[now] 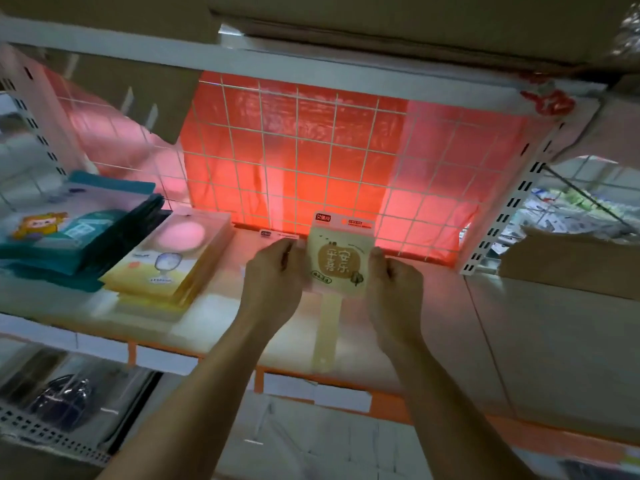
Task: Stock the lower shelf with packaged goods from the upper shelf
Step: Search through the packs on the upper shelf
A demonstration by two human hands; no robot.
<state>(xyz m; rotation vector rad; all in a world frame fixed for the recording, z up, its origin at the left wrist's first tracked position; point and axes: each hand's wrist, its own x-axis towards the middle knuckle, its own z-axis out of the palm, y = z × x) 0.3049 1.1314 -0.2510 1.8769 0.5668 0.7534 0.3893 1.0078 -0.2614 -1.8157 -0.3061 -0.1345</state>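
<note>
The left hand and right hand each have fingers curled, pinching a side edge of the cream fan pack, held low over the shelf board near the red mesh back, I'd guess so it lands square beside the yellow stack.

Dim overall, warm cast. Main light: red sheet behind grid, backlit, hottest low centre; spills pink onto shelf. Boxes at top dark, low detail. Packet print legible, sharpest area. Stacks at left smeared, motion blur. Forearms evenly lit, soft-edged. Bottom-left murky, few glints on plastic. Right edge: pale washed-out patch, unfocused. Wide-angle distortion: uprights splay outward, shelf front edge bows. Softness toward corners.
</note>
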